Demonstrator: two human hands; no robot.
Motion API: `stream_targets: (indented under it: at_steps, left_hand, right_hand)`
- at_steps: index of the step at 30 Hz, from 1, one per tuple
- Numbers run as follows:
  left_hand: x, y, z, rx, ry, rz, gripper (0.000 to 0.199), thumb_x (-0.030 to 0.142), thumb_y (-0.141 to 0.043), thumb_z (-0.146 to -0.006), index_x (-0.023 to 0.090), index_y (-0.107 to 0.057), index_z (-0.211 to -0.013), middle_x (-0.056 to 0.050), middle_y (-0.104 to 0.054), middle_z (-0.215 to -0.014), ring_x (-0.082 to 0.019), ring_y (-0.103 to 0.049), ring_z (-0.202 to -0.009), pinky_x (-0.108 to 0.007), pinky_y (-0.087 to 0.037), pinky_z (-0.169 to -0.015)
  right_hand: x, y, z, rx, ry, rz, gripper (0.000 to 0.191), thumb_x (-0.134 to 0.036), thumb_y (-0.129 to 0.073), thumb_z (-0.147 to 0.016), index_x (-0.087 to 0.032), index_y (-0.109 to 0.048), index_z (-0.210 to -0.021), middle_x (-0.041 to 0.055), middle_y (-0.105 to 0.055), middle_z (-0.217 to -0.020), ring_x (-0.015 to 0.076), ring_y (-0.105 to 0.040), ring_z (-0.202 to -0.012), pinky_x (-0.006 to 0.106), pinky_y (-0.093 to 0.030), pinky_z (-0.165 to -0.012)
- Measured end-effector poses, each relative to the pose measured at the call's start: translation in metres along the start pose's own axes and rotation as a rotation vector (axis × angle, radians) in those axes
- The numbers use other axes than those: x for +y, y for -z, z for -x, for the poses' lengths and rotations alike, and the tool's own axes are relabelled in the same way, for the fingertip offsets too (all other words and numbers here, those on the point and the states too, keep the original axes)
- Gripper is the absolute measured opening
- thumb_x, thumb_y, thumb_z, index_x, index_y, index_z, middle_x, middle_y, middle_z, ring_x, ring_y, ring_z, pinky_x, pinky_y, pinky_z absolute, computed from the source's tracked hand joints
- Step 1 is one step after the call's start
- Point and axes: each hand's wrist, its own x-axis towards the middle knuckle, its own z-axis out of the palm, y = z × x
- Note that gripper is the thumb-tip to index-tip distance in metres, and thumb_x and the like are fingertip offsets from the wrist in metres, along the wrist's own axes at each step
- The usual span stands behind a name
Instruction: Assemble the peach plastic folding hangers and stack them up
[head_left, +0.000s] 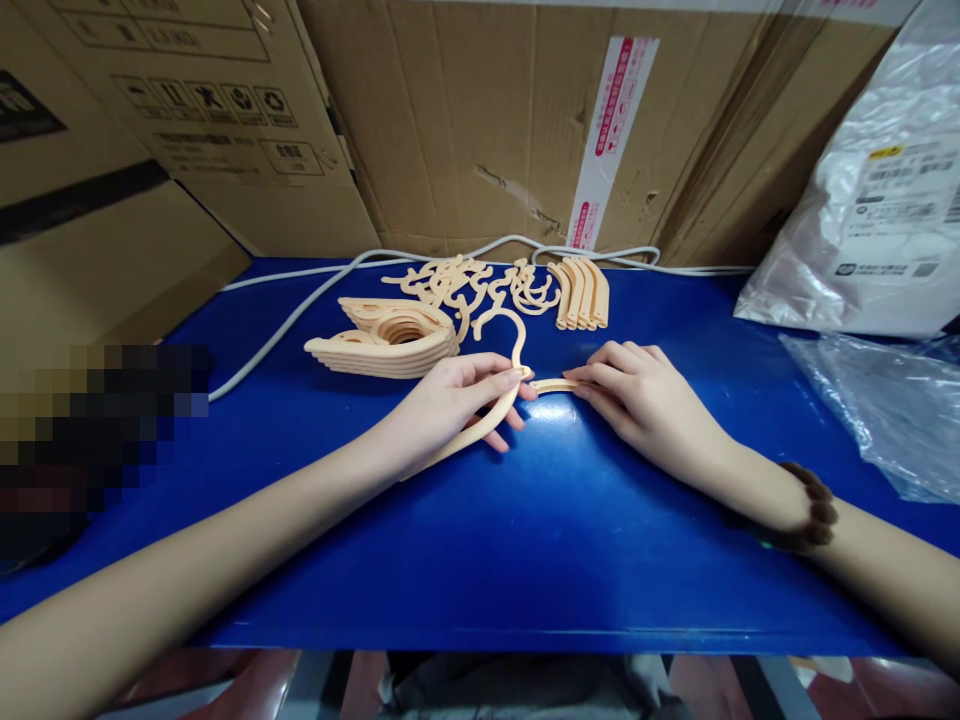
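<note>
My left hand [465, 395] pinches a beige curved arm piece [466, 438] together with a beige hook [517, 330] that rises above my thumb. To its right, my right hand [637, 395] grips another beige arm piece [553, 386], whose free end lies close to my left fingertips. Whether the two pieces touch is hard to tell. Behind my left hand lies a stack of beige hanger parts [386, 350]. A loose pile of hooks [442, 280] is further back, beside a row of curved arm pieces [581, 293].
Cardboard boxes [465, 130] stand along the back and left of the blue table [480, 560]. A white cable [300, 308] runs behind the parts. Plastic packaging [862, 220] sits at the right. A blurred patch covers the left edge.
</note>
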Motion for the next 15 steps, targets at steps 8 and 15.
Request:
stream_targets:
  at_steps: [8, 15]
  left_hand:
    - [0.003, -0.003, 0.002, 0.034, 0.047, -0.002, 0.019, 0.027, -0.058, -0.092, 0.011, -0.062, -0.102, -0.006, -0.066, -0.092, -0.010, -0.061, -0.062, -0.017, -0.054, -0.045]
    - [0.001, -0.001, -0.001, 0.010, 0.026, 0.033, 0.014, 0.024, -0.058, -0.092, 0.012, -0.061, -0.098, -0.005, -0.064, -0.090, -0.010, -0.061, -0.063, -0.016, -0.053, -0.043]
  right_hand:
    - [-0.003, -0.005, 0.001, -0.013, 0.106, -0.077, 0.030, -0.027, -0.037, -0.102, -0.014, -0.061, -0.114, 0.0104, -0.057, -0.100, 0.0192, -0.054, -0.085, 0.030, -0.046, -0.073]
    - [-0.012, -0.002, 0.005, -0.097, 0.184, 0.029, 0.030, -0.023, -0.033, -0.103, -0.014, -0.059, -0.115, 0.0075, -0.057, -0.098, 0.0149, -0.055, -0.072, 0.025, -0.042, -0.061]
